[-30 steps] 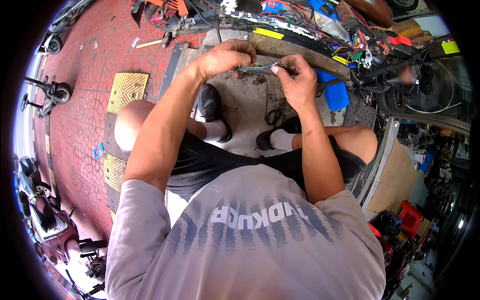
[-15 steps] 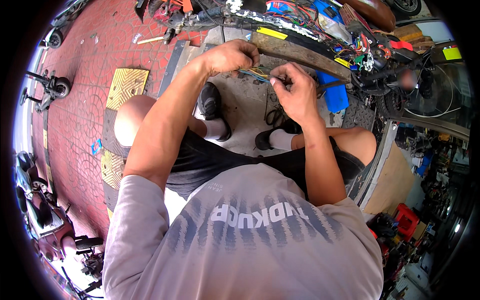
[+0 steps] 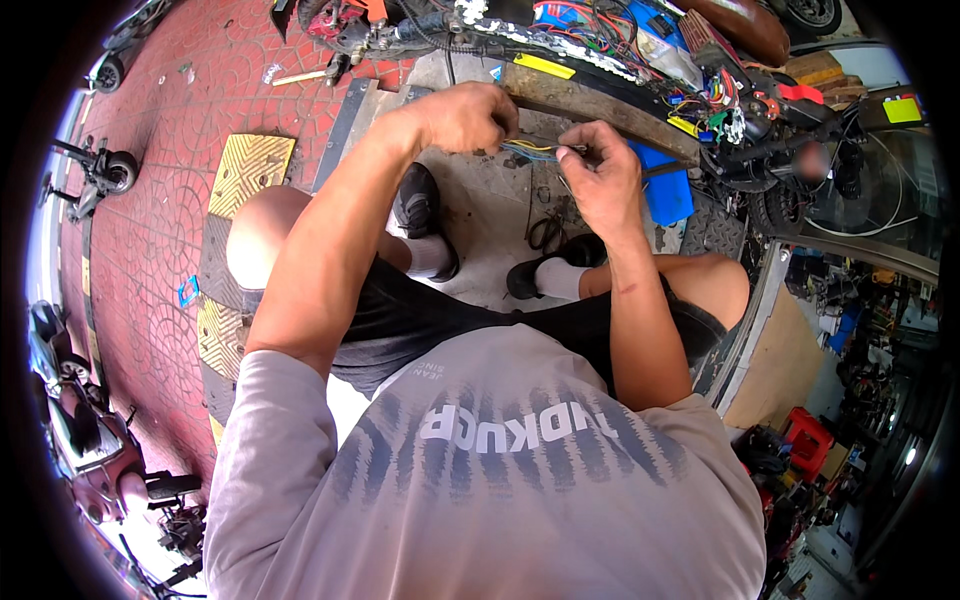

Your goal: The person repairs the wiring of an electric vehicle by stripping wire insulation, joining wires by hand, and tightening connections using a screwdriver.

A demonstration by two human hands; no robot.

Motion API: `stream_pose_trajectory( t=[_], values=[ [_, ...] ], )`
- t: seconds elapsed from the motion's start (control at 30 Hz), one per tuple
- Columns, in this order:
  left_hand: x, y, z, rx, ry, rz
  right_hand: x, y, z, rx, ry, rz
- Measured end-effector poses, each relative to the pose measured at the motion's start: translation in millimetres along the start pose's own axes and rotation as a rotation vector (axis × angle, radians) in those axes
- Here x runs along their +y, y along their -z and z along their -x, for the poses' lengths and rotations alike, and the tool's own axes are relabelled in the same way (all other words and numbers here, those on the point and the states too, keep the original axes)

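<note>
A thin bundle of yellow and blue wires (image 3: 530, 151) stretches between my two hands, above the grey floor. My left hand (image 3: 462, 118) is closed in a fist around one end of it, knuckles upward. Opposite, my right hand (image 3: 603, 178) pinches the other end between thumb and fingers. A small dark piece shows at those fingertips, too small to name. Below the wires, dark-handled scissors (image 3: 546, 234) lie on the floor by my right shoe (image 3: 525, 278).
Ahead lies a scooter frame (image 3: 560, 58) with tangled coloured wiring (image 3: 610, 30). A wooden beam (image 3: 610, 125) runs before it, with a blue flat piece (image 3: 668, 198) at the right. Yellow-black ramps (image 3: 255, 172) edge the red paving (image 3: 150, 250). Parked scooters (image 3: 85, 430) stand left.
My right hand has shifted slightly right and down, its fingers turned more upward. My left hand stays nearly in place, and the wires still span the gap.
</note>
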State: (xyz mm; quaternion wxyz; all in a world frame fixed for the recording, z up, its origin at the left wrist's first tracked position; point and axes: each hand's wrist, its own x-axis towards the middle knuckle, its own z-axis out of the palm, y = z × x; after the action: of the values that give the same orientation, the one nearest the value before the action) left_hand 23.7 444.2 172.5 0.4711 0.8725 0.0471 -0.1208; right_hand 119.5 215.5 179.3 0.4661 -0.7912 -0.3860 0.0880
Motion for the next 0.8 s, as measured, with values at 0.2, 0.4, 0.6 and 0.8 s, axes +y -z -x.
stream_pose_trajectory(
  t=[0.2, 0.4, 0.6, 0.8],
  values=[
    [-3.3, 5.5, -4.0, -0.058, 0.008, 0.142, 9.9, -0.6, 0.5, -0.085, -0.192, -0.217],
    [-2.0, 2.5, -6.0, -0.004, 0.002, 0.040, 21.2, 4.0, 4.3, -0.339, -0.411, -0.239],
    [-4.6, 0.3, -5.9, 0.061, -0.053, -0.054, 25.5, 6.8, -3.2, -0.253, -0.435, -0.416],
    [3.7, -0.3, -1.6, 0.045, -0.021, -0.038, 8.6, 21.6, -33.7, -0.405, -0.448, -0.325]
  ],
)
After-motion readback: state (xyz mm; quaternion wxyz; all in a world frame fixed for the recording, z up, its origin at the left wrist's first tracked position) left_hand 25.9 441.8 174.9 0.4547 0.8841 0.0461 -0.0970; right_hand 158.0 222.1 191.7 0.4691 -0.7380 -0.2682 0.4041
